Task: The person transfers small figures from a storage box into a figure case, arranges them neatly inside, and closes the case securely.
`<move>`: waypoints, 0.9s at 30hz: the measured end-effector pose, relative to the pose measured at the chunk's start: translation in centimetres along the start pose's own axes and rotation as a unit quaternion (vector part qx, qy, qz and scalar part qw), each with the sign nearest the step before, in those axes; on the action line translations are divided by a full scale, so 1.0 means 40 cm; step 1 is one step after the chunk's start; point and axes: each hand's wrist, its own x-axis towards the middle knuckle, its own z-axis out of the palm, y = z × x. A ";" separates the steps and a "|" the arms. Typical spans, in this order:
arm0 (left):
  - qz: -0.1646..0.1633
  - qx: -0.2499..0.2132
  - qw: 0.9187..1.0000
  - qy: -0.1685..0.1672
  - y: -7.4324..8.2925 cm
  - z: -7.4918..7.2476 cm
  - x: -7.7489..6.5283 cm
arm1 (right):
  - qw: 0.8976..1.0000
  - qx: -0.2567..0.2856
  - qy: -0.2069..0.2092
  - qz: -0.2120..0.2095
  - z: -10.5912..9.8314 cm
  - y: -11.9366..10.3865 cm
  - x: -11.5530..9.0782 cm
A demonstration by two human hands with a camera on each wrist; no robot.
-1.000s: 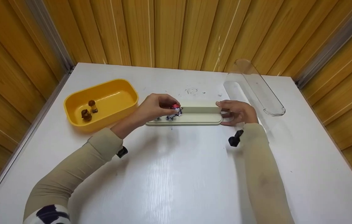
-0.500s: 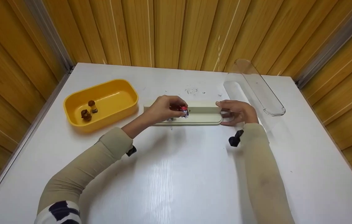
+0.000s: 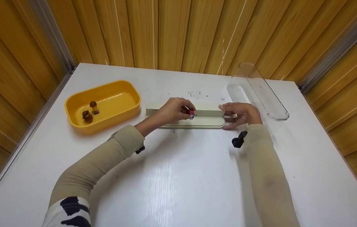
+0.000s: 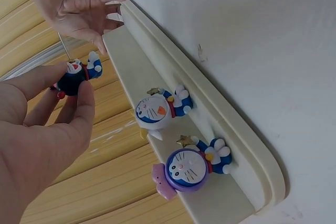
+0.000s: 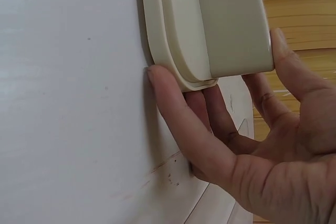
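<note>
My left hand (image 3: 173,112) pinches a small blue cartoon-cat figurine (image 4: 73,82) with a red part between thumb and fingers, held above a cream stepped display base (image 3: 210,122). On the base, in the left wrist view, stand two more blue-and-white cat figurines: one with a white head cover (image 4: 152,111) and one with a purple hood (image 4: 186,169). In the head view the left hand hides them. The right hand (image 3: 243,113) grips the base's right end, its thumb at the raised step and a finger along the lower front rim (image 5: 157,56).
At the left stands a yellow bin (image 3: 112,121) with two small brown-topped figures (image 3: 87,116) inside. A transparent cover (image 3: 268,97) stands at the back right of the white table (image 3: 178,176). Wooden panelling (image 3: 169,34) rises behind the table.
The left hand has moved right along the base with the figurine, towards the right hand. The right hand keeps its grip on the base's end.
</note>
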 end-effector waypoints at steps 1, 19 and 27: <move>-0.001 0.008 1.000 -0.001 -0.001 -0.001 0.004 | 1.000 0.000 -0.006 0.000 -0.001 0.000 0.000; 0.043 0.238 0.970 -0.016 0.000 0.020 0.046 | 1.000 -0.009 -0.016 -0.003 0.003 -0.003 -0.003; -0.008 0.205 0.978 -0.045 0.005 0.014 0.057 | 1.000 -0.007 -0.022 0.001 0.000 -0.002 0.009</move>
